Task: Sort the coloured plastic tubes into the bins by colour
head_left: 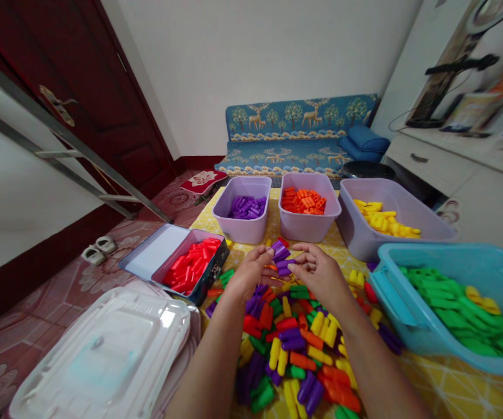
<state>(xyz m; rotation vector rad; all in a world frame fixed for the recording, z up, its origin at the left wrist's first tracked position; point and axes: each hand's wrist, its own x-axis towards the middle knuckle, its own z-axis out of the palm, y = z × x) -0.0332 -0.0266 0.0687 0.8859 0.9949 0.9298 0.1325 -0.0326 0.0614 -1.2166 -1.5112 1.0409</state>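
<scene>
Over a mixed pile of small plastic tube pieces [297,340] in purple, red, orange, yellow and green, my two hands are close together. My left hand [253,272] pinches a purple tube piece [280,251] between thumb and fingers. Another purple tube piece [285,267] is gripped by the fingertips of my right hand [320,273]. Just beyond my hands stand a lilac bin [241,231] of purple pieces and a second lilac bin [309,226] of orange ones.
At right are a larger lilac bin [356,230] with yellow pieces and a blue bin [393,291] holding green pieces and some yellow. An open-lidded box [213,270] of red pieces sits left, behind stacked plastic lids [116,343]. A patterned sofa [286,157] lines the wall.
</scene>
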